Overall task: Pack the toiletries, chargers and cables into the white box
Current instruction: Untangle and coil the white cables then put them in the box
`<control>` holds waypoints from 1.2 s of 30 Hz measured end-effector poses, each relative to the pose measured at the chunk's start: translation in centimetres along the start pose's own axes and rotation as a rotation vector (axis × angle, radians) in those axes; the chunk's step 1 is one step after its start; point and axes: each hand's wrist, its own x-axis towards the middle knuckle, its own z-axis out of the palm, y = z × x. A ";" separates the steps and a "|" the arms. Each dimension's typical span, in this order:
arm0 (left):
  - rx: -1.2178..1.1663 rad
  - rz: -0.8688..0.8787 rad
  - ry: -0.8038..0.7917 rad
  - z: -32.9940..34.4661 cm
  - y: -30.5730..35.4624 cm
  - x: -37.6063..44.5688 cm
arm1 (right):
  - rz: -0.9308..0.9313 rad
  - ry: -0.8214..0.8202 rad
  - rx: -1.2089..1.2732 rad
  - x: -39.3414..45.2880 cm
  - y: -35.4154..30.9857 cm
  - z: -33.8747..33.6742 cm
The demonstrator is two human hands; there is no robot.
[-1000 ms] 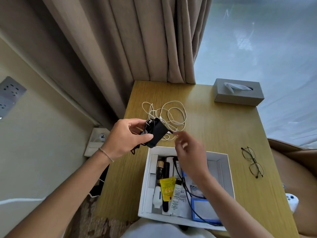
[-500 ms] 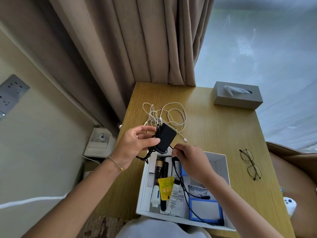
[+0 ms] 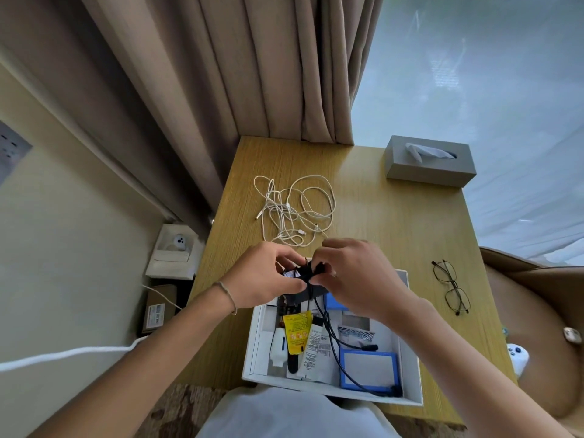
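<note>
1. Risks first. The white box [image 3: 414,374] sits at the near edge of the tabletop [image 3: 410,222], its near rim right at or slightly past the lip, can't tell which. A hard push down while stuffing the charger in could tip or slide it off toward the person's lap.
2. A black cable [image 3: 330,333] trails from the charger down into the box, across the contents to the near right corner. If the hands lift or tug, it prob drags the tubes w/ it or snags the blue-framed item [image 3: 368,368].
3. Both hands work over the far end of the box. Left hand [image 3: 262,279] grips the black charger [image 3: 305,281], fingers curled round it; right hand [image 3: 357,279] pinches the cord at the charger's top, looks like winding or tucking it. A loose wrap would spring open once let go, so the bundle may not fit.
4. The white cable [image 3: 295,210] lies in a loose tangle farther out on the tabletop, apart from the box, not yet packed. Grabbed as is, loops likely hang over the rim.
5. How the box looks: shallow, open, white card, already fairly full. Left side holds a yellow tube [image 3: 297,333], a white tube [image 3: 316,349] w/ small print, a small white bottle [image 3: 278,346]; right side has the blue-framed item. Not much free space, mostly far right.
6. Off to the right, glasses [image 3: 452,287] rest on the tabletop; a grey tissue box [image 3: 429,165] stands at the far corner. Neither belongs in the pack, so a sweeping reach could knock the glasses.
</note>
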 end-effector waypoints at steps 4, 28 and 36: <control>-0.005 0.012 -0.116 0.0 0.1 0.0 | 0.027 -0.010 0.083 0.1 0.1 1.1; 0.251 0.123 0.343 1.3 -8.2 0.5 | 0.790 -0.285 0.489 -2.4 1.3 9.7; 0.163 0.036 0.323 2.7 -10.2 0.9 | 0.939 -0.317 0.665 -2.9 -0.4 14.2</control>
